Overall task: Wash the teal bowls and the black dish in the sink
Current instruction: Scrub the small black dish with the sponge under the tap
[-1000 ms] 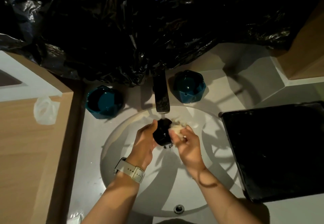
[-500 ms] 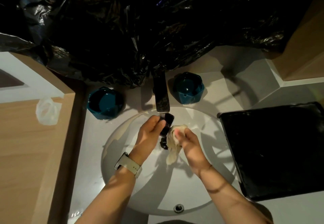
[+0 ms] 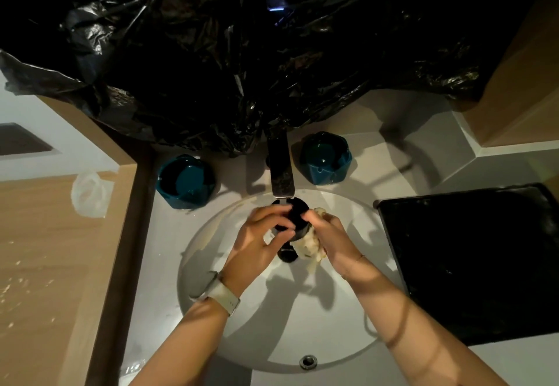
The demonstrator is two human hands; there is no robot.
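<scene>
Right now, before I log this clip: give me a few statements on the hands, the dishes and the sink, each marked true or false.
1. The left hand holds the black dish under the faucet. True.
2. The right hand is empty. False: it grips a pale cloth.
3. Both teal bowls lie in the sink. False: the left teal bowl and the right teal bowl sit on the counter beside the faucet.
4. A black tray lies right of the sink. True.
</scene>
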